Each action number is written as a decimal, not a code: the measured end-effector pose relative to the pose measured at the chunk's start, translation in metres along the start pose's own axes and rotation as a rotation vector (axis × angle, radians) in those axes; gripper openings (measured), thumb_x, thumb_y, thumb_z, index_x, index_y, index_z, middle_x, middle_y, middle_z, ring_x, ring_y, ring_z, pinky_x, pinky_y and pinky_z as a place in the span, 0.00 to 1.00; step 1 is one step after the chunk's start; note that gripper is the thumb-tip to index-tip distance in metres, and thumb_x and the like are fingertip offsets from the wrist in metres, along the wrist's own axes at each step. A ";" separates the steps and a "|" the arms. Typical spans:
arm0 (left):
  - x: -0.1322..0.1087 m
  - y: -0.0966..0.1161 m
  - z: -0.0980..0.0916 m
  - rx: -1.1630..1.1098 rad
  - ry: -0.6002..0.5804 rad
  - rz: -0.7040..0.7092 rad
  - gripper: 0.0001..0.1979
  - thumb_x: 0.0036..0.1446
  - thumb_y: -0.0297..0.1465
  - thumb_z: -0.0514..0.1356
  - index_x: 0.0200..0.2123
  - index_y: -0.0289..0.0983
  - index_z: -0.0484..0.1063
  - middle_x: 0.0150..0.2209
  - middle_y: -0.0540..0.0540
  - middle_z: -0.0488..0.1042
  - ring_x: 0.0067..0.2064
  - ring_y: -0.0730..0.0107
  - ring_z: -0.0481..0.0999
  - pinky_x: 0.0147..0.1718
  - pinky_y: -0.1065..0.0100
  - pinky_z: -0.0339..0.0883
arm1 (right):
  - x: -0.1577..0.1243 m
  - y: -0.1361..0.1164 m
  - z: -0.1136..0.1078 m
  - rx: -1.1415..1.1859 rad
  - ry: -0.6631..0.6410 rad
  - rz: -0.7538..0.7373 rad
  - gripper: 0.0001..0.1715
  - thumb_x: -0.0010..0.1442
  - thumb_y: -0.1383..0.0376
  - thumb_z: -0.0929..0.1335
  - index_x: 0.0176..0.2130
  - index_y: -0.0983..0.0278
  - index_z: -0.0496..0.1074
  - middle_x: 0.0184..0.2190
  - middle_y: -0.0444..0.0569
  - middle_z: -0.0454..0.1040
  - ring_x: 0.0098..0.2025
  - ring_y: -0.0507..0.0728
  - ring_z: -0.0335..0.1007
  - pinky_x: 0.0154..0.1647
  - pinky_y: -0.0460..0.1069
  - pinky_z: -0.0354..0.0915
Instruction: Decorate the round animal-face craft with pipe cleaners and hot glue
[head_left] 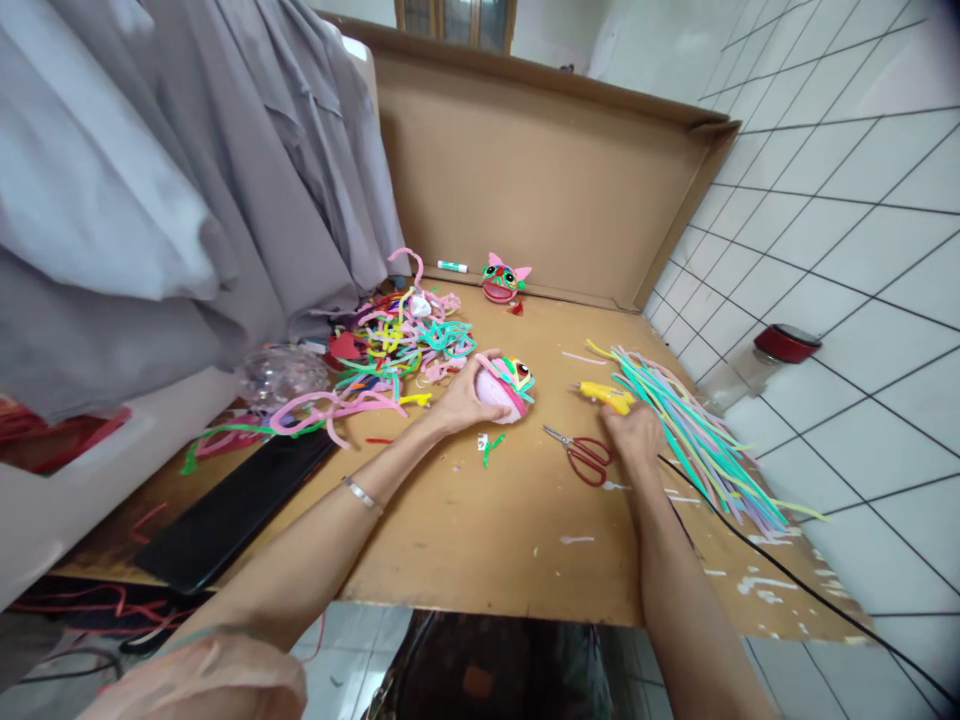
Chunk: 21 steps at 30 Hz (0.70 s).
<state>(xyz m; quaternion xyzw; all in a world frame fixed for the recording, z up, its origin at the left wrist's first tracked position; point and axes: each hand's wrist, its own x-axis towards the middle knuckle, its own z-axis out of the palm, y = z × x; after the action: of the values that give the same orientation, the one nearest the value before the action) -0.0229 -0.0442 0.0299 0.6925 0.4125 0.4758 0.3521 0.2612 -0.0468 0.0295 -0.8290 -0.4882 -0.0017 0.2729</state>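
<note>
My left hand [466, 400] is closed round a pink, ball-like pipe-cleaner animal head [501, 390] with a big eye and green, yellow and red trim, held just over the table. Gripped in my right hand [636, 432] is a yellow hot glue gun [606, 396], its nozzle pointing left towards the head. Red-handled scissors [585, 457] lie between my hands, close to the right one. A bit of green pipe cleaner [491, 450] rests below the head. Farther back stands a similar head [504, 280] with pink ears and a red mouth.
Tangled coloured pipe cleaners [405, 345] heap up at the left, near a black tray-like slab [236, 510]. Straight pipe cleaners [690, 430] lie at the right. A black cord [787, 566] crosses the right edge. Cardboard [555, 180] walls the back; a glue stick [452, 267] lies there.
</note>
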 end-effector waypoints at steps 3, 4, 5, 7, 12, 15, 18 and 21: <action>0.001 -0.003 0.003 0.001 0.008 -0.002 0.44 0.36 0.37 0.70 0.59 0.36 0.60 0.58 0.39 0.67 0.57 0.53 0.70 0.57 0.54 0.65 | -0.001 -0.004 -0.001 0.322 0.087 -0.039 0.24 0.49 0.49 0.68 0.38 0.65 0.72 0.31 0.55 0.77 0.32 0.63 0.72 0.35 0.56 0.67; 0.001 -0.004 0.004 -0.001 0.006 -0.005 0.44 0.36 0.37 0.70 0.59 0.36 0.60 0.58 0.39 0.67 0.57 0.53 0.70 0.57 0.53 0.65 | -0.004 -0.008 -0.001 0.423 0.094 -0.069 0.25 0.48 0.49 0.68 0.39 0.65 0.71 0.31 0.53 0.76 0.32 0.61 0.71 0.35 0.55 0.67; 0.002 -0.004 0.005 -0.009 0.003 -0.008 0.44 0.36 0.38 0.71 0.59 0.36 0.61 0.57 0.39 0.68 0.57 0.52 0.70 0.57 0.53 0.65 | -0.008 -0.012 0.000 0.506 0.090 -0.113 0.26 0.47 0.49 0.68 0.40 0.65 0.70 0.32 0.53 0.76 0.32 0.60 0.70 0.36 0.54 0.67; 0.002 -0.005 0.006 -0.042 0.004 -0.017 0.44 0.35 0.37 0.71 0.58 0.36 0.61 0.56 0.39 0.68 0.56 0.53 0.71 0.57 0.52 0.65 | -0.019 -0.022 0.001 0.580 0.126 -0.253 0.27 0.48 0.50 0.68 0.43 0.65 0.68 0.37 0.54 0.75 0.35 0.60 0.71 0.39 0.54 0.67; 0.003 -0.001 0.007 -0.109 0.017 -0.057 0.45 0.34 0.37 0.71 0.58 0.35 0.61 0.56 0.39 0.69 0.56 0.52 0.71 0.58 0.53 0.64 | -0.041 -0.033 0.000 0.420 0.359 -0.554 0.17 0.57 0.53 0.66 0.40 0.62 0.67 0.37 0.52 0.71 0.41 0.61 0.68 0.41 0.54 0.65; 0.003 0.000 0.006 -0.116 0.019 -0.057 0.45 0.34 0.37 0.71 0.58 0.36 0.62 0.57 0.39 0.68 0.57 0.52 0.70 0.58 0.52 0.64 | -0.042 -0.031 -0.002 0.360 0.420 -0.621 0.14 0.60 0.54 0.66 0.39 0.61 0.66 0.35 0.50 0.69 0.40 0.60 0.68 0.39 0.52 0.64; 0.003 -0.002 0.007 -0.096 0.013 -0.044 0.44 0.35 0.37 0.71 0.58 0.35 0.63 0.58 0.38 0.67 0.58 0.51 0.69 0.58 0.52 0.64 | -0.044 -0.030 -0.003 0.334 0.440 -0.667 0.12 0.61 0.55 0.66 0.39 0.61 0.66 0.34 0.50 0.69 0.39 0.60 0.68 0.38 0.52 0.64; 0.003 -0.005 0.008 -0.059 0.010 -0.026 0.44 0.36 0.38 0.71 0.59 0.35 0.63 0.59 0.38 0.66 0.59 0.50 0.68 0.59 0.52 0.64 | -0.047 -0.031 -0.005 0.321 0.432 -0.698 0.11 0.62 0.56 0.65 0.40 0.60 0.66 0.35 0.51 0.69 0.39 0.60 0.68 0.39 0.52 0.64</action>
<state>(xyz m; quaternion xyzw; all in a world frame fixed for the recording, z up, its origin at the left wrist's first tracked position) -0.0156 -0.0402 0.0245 0.6738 0.4091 0.4867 0.3764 0.2127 -0.0755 0.0355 -0.5423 -0.6646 -0.1914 0.4770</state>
